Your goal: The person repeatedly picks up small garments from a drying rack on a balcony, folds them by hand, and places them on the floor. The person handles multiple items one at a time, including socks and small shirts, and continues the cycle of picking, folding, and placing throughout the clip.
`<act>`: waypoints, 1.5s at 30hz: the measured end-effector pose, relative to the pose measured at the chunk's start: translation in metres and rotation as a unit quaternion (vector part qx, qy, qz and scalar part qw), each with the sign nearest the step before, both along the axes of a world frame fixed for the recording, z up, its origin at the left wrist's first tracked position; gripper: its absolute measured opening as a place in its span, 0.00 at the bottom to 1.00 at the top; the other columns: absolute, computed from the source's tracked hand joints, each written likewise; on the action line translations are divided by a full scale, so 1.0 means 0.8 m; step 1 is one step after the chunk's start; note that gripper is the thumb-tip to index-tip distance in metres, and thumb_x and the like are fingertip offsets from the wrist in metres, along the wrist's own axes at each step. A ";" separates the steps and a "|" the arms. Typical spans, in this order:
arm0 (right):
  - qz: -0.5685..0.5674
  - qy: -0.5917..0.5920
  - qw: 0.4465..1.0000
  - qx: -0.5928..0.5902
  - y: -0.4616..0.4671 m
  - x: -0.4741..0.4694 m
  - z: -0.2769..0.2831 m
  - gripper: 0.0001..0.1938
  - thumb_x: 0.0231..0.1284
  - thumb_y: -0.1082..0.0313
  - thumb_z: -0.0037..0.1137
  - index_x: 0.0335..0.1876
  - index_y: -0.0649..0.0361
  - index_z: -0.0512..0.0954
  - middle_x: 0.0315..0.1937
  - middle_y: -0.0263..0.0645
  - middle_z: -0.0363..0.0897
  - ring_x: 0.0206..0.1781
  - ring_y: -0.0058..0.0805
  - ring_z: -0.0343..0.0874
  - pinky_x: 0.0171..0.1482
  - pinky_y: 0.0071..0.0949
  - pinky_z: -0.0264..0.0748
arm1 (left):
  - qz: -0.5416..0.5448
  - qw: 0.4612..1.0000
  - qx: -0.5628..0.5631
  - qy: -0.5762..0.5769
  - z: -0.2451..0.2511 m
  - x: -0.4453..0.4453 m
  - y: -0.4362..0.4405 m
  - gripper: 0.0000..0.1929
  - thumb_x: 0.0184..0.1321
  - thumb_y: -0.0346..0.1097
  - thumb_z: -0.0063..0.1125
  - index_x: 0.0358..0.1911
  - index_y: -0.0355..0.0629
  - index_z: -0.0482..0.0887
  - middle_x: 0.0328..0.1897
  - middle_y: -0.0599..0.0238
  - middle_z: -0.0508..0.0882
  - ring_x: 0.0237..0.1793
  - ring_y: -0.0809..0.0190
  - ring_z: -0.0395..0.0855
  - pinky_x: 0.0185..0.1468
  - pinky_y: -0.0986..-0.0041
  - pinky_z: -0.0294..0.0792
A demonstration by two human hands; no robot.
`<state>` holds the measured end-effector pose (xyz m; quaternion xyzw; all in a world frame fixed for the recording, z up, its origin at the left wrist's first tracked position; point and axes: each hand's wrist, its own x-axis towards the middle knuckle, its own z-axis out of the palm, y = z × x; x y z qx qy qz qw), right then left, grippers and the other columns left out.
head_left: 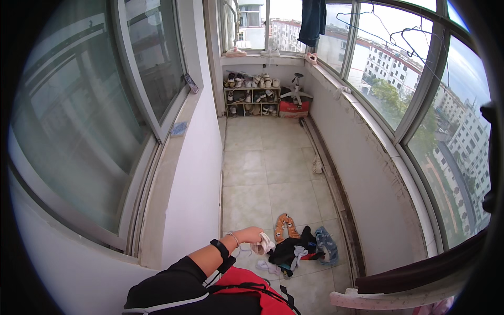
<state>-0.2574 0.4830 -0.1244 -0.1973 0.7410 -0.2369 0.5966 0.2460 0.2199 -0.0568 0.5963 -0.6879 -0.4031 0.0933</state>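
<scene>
My left hand reaches out over the tiled floor, its fingers closed on a small white and pinkish cloth item. Below and to the right of it lies a loose heap of dark clothes. A grey-white cloth rests on the heap, and a whitish cloth lies at its near left side. An orange patterned U-shaped fabric piece lies at the far side, and a blue patterned cloth at the right. My right hand is out of view.
A shoe rack stands at the balcony's far end, beside a red box with a wheeled stool base on it. Wire hangers and dark trousers hang by the windows. A dark cloth drapes over a pink-white rail at lower right.
</scene>
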 end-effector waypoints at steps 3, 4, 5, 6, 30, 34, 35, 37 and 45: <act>0.001 0.000 1.000 0.002 -0.012 0.011 0.004 0.12 0.67 0.63 0.56 0.51 0.59 0.77 0.37 0.36 0.80 0.37 0.25 0.78 0.37 0.28 0.74 | -0.015 0.999 0.023 0.025 0.012 0.005 -0.008 0.12 0.47 0.36 0.58 0.33 0.41 0.88 0.32 0.48 0.87 0.34 0.43 0.85 0.38 0.57 0.75; -0.002 0.000 1.000 0.002 -0.013 0.014 0.005 0.12 0.67 0.63 0.56 0.51 0.59 0.76 0.37 0.37 0.80 0.38 0.25 0.78 0.38 0.28 0.74 | -0.030 0.998 0.037 0.028 0.014 0.004 -0.012 0.12 0.47 0.36 0.58 0.34 0.41 0.88 0.32 0.49 0.87 0.34 0.44 0.85 0.38 0.58 0.75; -0.005 -0.001 1.000 0.003 -0.015 0.018 0.005 0.12 0.67 0.64 0.56 0.52 0.59 0.76 0.37 0.37 0.80 0.38 0.25 0.78 0.38 0.28 0.74 | -0.040 0.999 0.027 0.020 0.016 0.001 -0.016 0.12 0.46 0.36 0.58 0.33 0.42 0.88 0.31 0.49 0.87 0.34 0.44 0.85 0.38 0.58 0.75; -0.009 -0.001 1.000 0.004 -0.015 0.020 0.006 0.13 0.67 0.64 0.56 0.52 0.60 0.76 0.38 0.37 0.81 0.38 0.26 0.78 0.39 0.28 0.74 | -0.050 0.999 0.018 0.013 0.018 -0.004 -0.019 0.12 0.46 0.36 0.59 0.33 0.42 0.88 0.31 0.50 0.87 0.33 0.45 0.85 0.37 0.59 0.75; -0.179 -0.004 0.983 0.040 0.132 0.005 -0.009 0.17 0.69 0.67 0.55 0.61 0.60 0.73 0.46 0.41 0.82 0.48 0.28 0.79 0.48 0.28 0.77 | -0.179 0.978 0.019 0.108 0.038 -0.090 -0.055 0.12 0.44 0.34 0.61 0.34 0.40 0.85 0.28 0.52 0.87 0.29 0.50 0.86 0.33 0.61 0.75; -0.339 -0.117 0.934 -0.017 0.241 0.020 -0.009 0.18 0.70 0.68 0.55 0.63 0.61 0.73 0.47 0.42 0.82 0.49 0.29 0.80 0.49 0.29 0.78 | -0.216 0.968 0.045 0.119 0.049 -0.104 -0.064 0.12 0.49 0.35 0.59 0.38 0.41 0.85 0.33 0.55 0.87 0.35 0.56 0.86 0.38 0.65 0.76; -0.390 -0.208 0.894 -0.065 0.262 0.023 -0.007 0.18 0.70 0.68 0.55 0.63 0.61 0.73 0.48 0.42 0.82 0.50 0.29 0.80 0.50 0.29 0.78 | -0.206 0.973 0.028 0.103 0.054 -0.106 -0.066 0.13 0.50 0.31 0.57 0.40 0.40 0.86 0.35 0.58 0.88 0.39 0.61 0.87 0.42 0.69 0.77; -0.301 -0.070 0.950 -0.033 0.274 0.025 -0.013 0.14 0.69 0.57 0.53 0.43 0.61 0.81 0.30 0.32 0.81 0.29 0.19 0.78 0.25 0.20 0.66 | -0.155 0.979 0.046 0.125 0.065 -0.112 -0.069 0.12 0.53 0.31 0.56 0.40 0.39 0.86 0.36 0.61 0.88 0.39 0.64 0.85 0.43 0.69 0.75; -0.267 0.229 0.934 -0.064 0.281 0.048 0.023 0.15 0.66 0.59 0.53 0.48 0.63 0.80 0.33 0.38 0.83 0.35 0.25 0.81 0.40 0.29 0.76 | -0.170 0.965 0.115 0.165 0.119 -0.148 -0.087 0.07 0.55 0.25 0.51 0.35 0.39 0.82 0.33 0.70 0.82 0.37 0.71 0.78 0.42 0.75 0.70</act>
